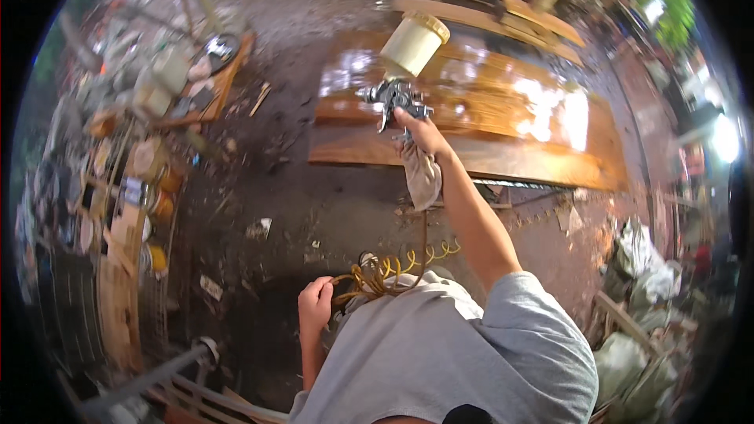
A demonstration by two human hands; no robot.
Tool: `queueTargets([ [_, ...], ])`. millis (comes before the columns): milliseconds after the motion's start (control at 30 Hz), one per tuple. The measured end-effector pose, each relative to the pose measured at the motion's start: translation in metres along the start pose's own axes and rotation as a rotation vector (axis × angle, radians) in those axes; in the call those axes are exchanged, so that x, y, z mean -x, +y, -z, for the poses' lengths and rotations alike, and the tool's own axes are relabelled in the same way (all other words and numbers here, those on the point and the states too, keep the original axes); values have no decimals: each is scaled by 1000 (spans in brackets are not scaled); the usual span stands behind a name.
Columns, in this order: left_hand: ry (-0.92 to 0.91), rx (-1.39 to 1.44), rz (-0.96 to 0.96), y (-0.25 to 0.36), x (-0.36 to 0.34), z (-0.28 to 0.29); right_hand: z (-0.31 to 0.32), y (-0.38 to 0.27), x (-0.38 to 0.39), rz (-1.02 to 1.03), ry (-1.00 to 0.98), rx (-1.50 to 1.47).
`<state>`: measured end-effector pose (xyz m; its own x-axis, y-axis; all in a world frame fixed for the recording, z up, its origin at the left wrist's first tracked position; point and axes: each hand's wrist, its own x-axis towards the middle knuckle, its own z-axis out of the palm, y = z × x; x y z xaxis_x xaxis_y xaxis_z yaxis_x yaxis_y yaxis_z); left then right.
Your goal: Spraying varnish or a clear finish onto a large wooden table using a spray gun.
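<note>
My right hand [424, 135] is wrapped round the handle of a metal spray gun [399, 100], held out over a glossy brown wooden panel [471, 94]. A cream paint cup [414, 43] with a yellowish lid sits tilted on top of the gun. A pale cloth [422, 179] hangs below that hand. From the gun a yellow-brown air hose [425, 239] runs down to loose coils [377, 273] in front of my body. Down by my left side, my left hand [316, 304] is closed on the hose near those coils.
Planks [503, 23] lie at the panel's far edge. To the left stand a board [228, 86] with containers and a wooden shelf [126, 243] holding cans [157, 259]. Pale sacks [620, 361] lie at lower right. A grey pipe [149, 377] crosses the lower left.
</note>
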<state>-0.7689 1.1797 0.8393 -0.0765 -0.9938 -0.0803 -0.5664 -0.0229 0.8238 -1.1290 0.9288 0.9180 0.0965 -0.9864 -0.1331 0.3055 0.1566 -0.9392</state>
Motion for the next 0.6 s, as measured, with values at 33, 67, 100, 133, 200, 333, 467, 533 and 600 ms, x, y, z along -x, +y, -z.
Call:
queueTargets([
  [33,-51,30,-48,12,-10,-11,34,0,25,132,71,15],
  [67,-80,17,-78,20,-13,-21,57,-3,51,155,107,2],
  [100,-170,10,-93,30,-20,-33,85,-4,82,82,232,95],
  [133,-259,2,-108,40,-26,-44,109,-4,115,2,357,183],
  [200,-343,-82,-175,68,-34,-68,130,-24,193,55,575,348],
  [333,-505,-196,-447,133,-42,-141,222,10,341,89,748,111],
  [467,-685,-286,-599,202,-16,-222,300,60,483,91,937,78],
  [533,-724,-278,-595,217,-5,-256,311,58,530,81,1058,44],
  [600,-741,-284,-608,231,10,-290,331,55,574,76,1028,-31],
])
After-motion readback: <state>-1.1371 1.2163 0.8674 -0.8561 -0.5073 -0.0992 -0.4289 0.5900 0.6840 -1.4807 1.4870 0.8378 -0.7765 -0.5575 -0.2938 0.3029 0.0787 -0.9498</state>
